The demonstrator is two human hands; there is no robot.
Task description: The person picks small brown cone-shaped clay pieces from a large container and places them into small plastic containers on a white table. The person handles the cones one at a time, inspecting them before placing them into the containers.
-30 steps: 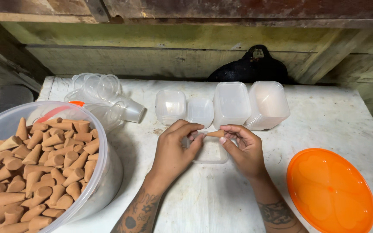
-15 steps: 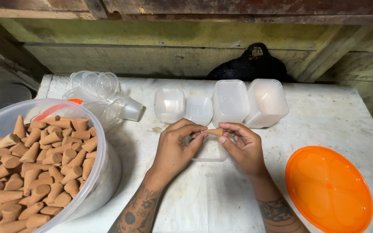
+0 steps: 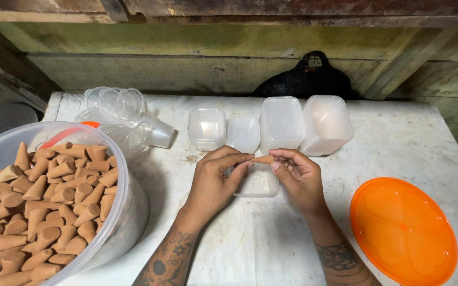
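Observation:
My left hand [image 3: 216, 182] and my right hand [image 3: 298, 177] meet at the middle of the white table, both pinching one small brown cone [image 3: 263, 159] between their fingertips. Directly beneath them sits a small clear plastic container [image 3: 258, 185], partly hidden by my fingers. At the left stands a big clear tub [image 3: 128, 212] full of several brown cones [image 3: 43, 206] of the same kind.
Stacks of clear square containers [image 3: 206, 127] and lids [image 3: 327, 124] line the back of the table [image 3: 250, 249]. A pile of clear cups [image 3: 128, 119] lies at the back left. An orange round lid [image 3: 403, 230] rests at the right. A dark bag [image 3: 306, 79] sits against the wooden wall.
Both hands stay together over the small container, still holding the cone; they have barely shifted.

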